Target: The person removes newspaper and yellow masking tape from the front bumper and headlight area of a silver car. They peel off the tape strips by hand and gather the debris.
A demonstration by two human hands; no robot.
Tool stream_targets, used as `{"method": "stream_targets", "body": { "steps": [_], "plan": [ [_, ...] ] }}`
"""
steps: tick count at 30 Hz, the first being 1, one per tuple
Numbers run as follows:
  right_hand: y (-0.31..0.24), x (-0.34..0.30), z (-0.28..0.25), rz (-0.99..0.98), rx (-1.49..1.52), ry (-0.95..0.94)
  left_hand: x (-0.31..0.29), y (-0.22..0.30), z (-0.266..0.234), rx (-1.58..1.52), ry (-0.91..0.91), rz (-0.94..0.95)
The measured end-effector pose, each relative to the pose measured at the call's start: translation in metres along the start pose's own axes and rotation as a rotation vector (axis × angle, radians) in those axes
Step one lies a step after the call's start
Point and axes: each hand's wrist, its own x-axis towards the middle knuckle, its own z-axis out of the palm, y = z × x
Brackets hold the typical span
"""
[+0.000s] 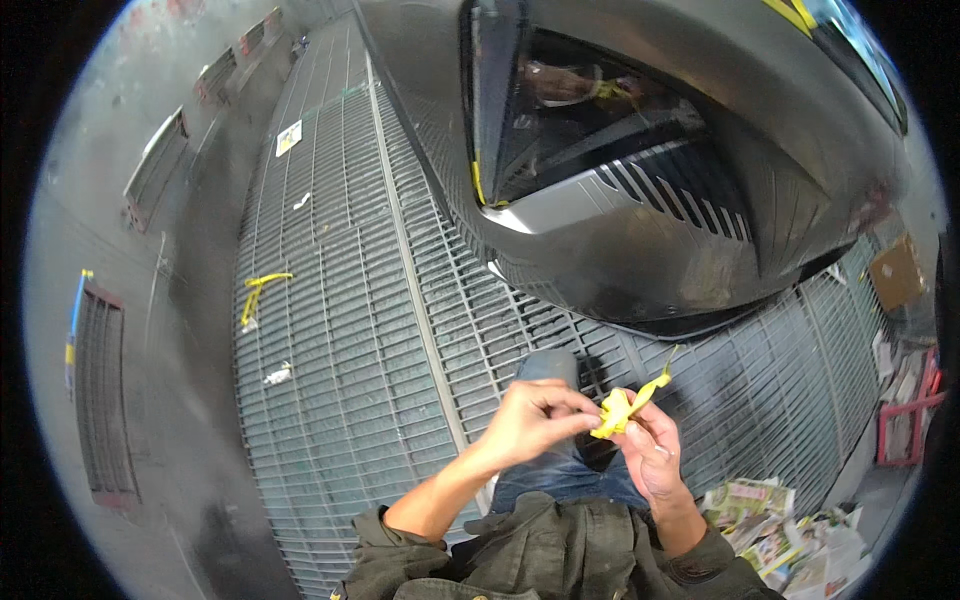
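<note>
A crumpled wad of yellow masking tape [615,411] is held up in front of my lap, with a loose strip of it sticking up to the right. My right hand [655,447] grips the wad from below and the right, thumb against it. From the other side my left hand [535,420] pinches the wad's left edge between thumb and fingertips. Just beyond my hands stands a dark, glossy car bumper [660,265] with a slatted, silvery vent panel [680,200]. A strip of yellow tape [477,183] clings to the left edge of the bumper's opening.
Metal floor grating [330,380] runs under and around me. A yellow tape scrap [262,290] and white scraps [279,374] lie on it at left. Crumpled newspaper [770,530] is piled at lower right, near a red crate [900,435] and cardboard [897,273]. A grey wall [165,290] rises left.
</note>
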Motion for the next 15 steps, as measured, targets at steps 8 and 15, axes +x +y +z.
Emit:
{"method": "stream_targets", "body": {
  "steps": [8, 15],
  "plan": [
    [0.001, 0.021, 0.007, -0.023, -0.008, 0.068, -0.002, -0.010, 0.023, 0.236, 0.187, 0.295],
    [0.006, 0.030, 0.004, -0.048, 0.061, 0.255, 0.001, -0.010, 0.015, 0.387, 0.103, 0.314]
  ]
}}
